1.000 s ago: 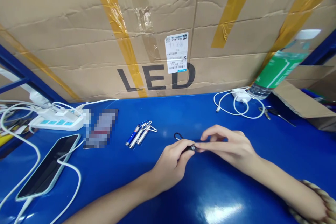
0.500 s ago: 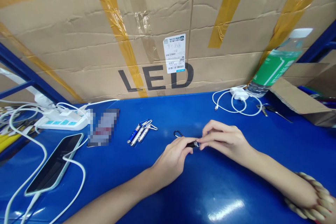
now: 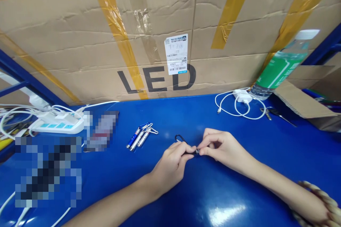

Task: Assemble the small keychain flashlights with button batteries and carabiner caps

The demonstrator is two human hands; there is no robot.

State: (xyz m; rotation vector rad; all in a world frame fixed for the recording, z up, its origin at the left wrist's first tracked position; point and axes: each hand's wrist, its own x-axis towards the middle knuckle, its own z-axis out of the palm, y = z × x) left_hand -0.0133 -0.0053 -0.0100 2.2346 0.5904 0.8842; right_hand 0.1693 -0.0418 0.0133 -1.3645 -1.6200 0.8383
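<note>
Item: small black keychain torch (image 3: 191, 151), held just above the blue desk (image 3: 239, 177) near its middle. Left hand (image 3: 172, 165): fingers (image 3: 186, 150) pinched narrow round the barrel. Right hand (image 3: 222, 149): fingertips closed on the metal head end. Clip loop (image 3: 180, 137) projects from the rear, free. Judged light, rigid, smooth and liable to slip; best held round the barrel. Nearby, left: three similar torches (image 3: 141, 136), apart. Behind: cardboard box (image 3: 160, 25).

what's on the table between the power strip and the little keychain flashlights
In the head view, a blurred-out flat item lies between the power strip and the keychain flashlights.
</note>
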